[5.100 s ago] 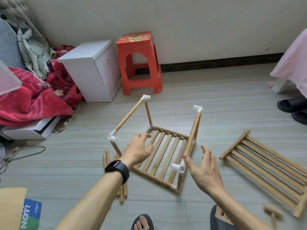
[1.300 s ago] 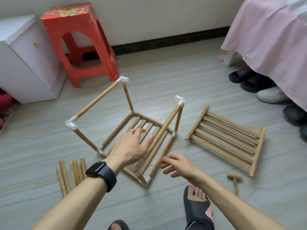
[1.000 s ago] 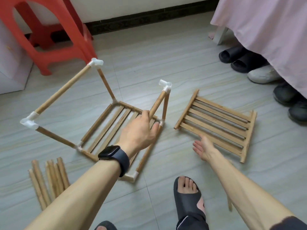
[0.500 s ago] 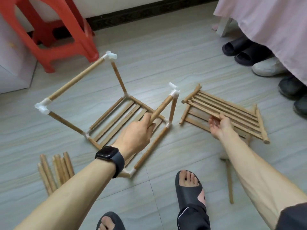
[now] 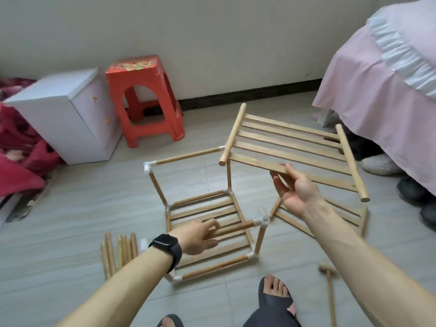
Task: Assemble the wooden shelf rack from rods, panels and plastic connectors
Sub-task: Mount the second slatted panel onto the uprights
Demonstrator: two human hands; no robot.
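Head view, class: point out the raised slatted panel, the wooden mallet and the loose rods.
raised slatted panel (image 5: 287,149), head view, a middle slat
wooden mallet (image 5: 328,270), head view, its head
loose rods (image 5: 110,253), head view, one rod's middle

Our right hand (image 5: 295,192) now holds the slatted panel (image 5: 290,147) lifted clear of the floor, gripping its near slat, where a second ago it only reached for it; the panel hangs tilted in the air above the right side of the frame (image 5: 188,156); a second slatted panel (image 5: 292,222) lies uncovered on the floor beneath; our left hand (image 5: 198,237), earlier spread open, now curls round the frame's top rod (image 5: 233,228).
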